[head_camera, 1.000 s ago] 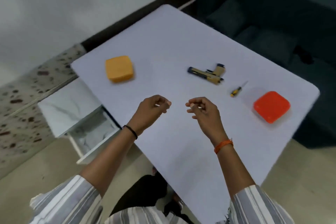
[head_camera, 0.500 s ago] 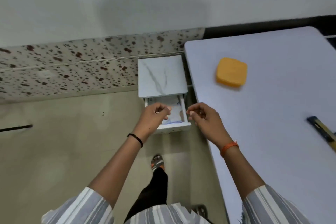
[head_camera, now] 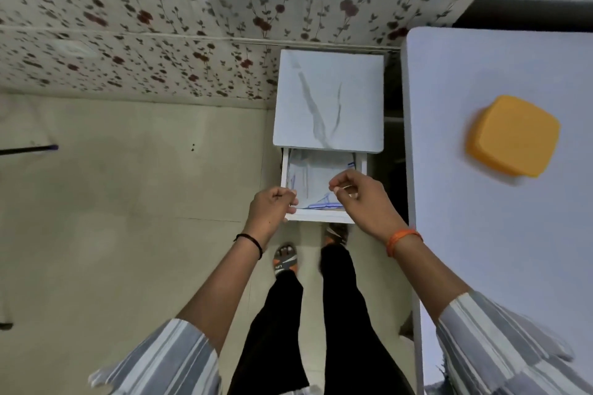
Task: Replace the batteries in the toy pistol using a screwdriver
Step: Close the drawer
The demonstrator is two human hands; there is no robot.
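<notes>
Since the earlier frames the view has been swung further left, so that the toy pistol and screwdriver on the white table [head_camera: 500, 234] are no longer seen, only its left edge and the orange container [head_camera: 513, 135] lying well in from that edge. The left hand [head_camera: 271, 210] and right hand [head_camera: 361, 200] are held with fingers curled over the open drawer [head_camera: 322, 217] of the small marble-topped cabinet [head_camera: 329, 99]; whether anything is pinched cannot be told. Bare floor [head_camera: 128, 202] is left open on the cabinet's left, with only a narrow dark gap kept between cabinet and table.
</notes>
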